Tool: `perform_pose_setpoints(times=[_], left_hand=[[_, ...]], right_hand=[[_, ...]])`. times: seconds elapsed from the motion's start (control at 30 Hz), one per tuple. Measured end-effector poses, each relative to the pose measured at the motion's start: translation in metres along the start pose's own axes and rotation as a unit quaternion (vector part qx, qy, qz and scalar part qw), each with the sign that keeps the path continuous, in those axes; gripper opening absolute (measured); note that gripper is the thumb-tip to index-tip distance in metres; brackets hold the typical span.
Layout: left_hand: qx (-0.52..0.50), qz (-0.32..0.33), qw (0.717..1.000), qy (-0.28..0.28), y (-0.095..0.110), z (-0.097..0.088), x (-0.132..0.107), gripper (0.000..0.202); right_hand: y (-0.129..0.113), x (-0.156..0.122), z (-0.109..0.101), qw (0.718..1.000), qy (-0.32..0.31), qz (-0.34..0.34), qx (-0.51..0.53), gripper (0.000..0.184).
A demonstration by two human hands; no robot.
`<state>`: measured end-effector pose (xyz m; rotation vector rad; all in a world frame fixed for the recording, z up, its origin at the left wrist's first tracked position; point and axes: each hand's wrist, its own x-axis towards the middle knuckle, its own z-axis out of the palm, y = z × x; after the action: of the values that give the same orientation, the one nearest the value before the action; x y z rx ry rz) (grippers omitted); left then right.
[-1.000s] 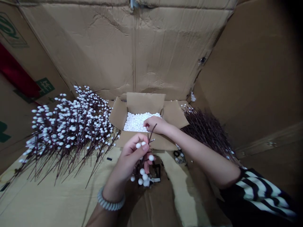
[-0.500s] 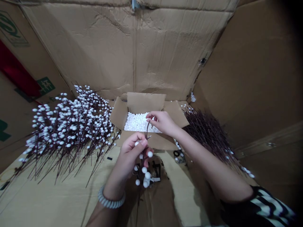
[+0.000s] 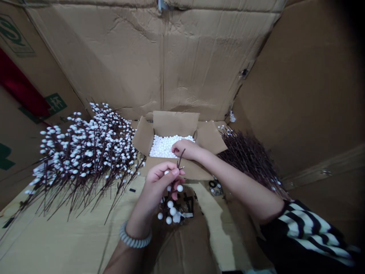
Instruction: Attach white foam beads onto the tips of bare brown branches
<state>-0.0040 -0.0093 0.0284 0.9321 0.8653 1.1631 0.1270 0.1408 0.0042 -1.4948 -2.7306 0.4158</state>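
My left hand [image 3: 161, 180] pinches a brown artificial berry stem [image 3: 180, 158] between thumb and fingers, its bare tip pointing up. White balls [image 3: 170, 205] hang on its twigs below the hand. Past it, my right hand [image 3: 184, 148] reaches into an open cardboard box [image 3: 175, 123] filled with loose white foam-like balls [image 3: 161, 146]. The fingers of that hand are curled down at the balls; whether one is between the fingertips cannot be made out.
A heap of stems with white balls [image 3: 94, 152] lies on the left of the table. Bare brown stems [image 3: 251, 160] are bundled on the right. Tall cardboard walls [image 3: 137, 57] stand behind and at both sides. A small clear bag with a black ring [image 3: 216, 188] lies right of the box.
My right hand has left the stem's tip and moved down into the box of balls. The left hand keeps its hold on the stem and has barely moved.
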Motion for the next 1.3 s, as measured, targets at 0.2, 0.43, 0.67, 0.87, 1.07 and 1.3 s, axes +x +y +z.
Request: perform_pose_setpoints(times=[0.2,0.43,0.67,0.87,1.07,1.3], left_hand=[[0.009,0.006,1.000,-0.002,0.000,0.001,0.001,0.019],[0.005,0.020,1.000,-0.016,-0.004,-0.002,0.002,0.018],[0.013,0.036,0.999,-0.015,-0.004,-0.002,0.001,0.018],[-0.001,0.053,0.998,-0.028,-0.007,-0.002,0.001,0.017],[0.000,0.086,0.996,-0.029,-0.005,-0.001,0.000,0.020],[0.015,0.101,0.994,-0.026,-0.009,-0.002,0.001,0.020]], right_hand=[[0.001,0.005,0.003,1.000,-0.024,-0.006,-0.002,0.019],[0.001,-0.004,-0.004,0.995,0.078,0.025,0.058,0.013],[-0.005,-0.045,-0.017,0.940,0.241,0.046,0.238,0.022],[-0.045,-0.104,-0.012,0.671,0.205,0.004,0.713,0.018],[-0.070,-0.121,-0.003,0.588,0.182,0.010,0.788,0.018],[-0.071,-0.126,0.005,0.608,0.224,0.004,0.762,0.011]])
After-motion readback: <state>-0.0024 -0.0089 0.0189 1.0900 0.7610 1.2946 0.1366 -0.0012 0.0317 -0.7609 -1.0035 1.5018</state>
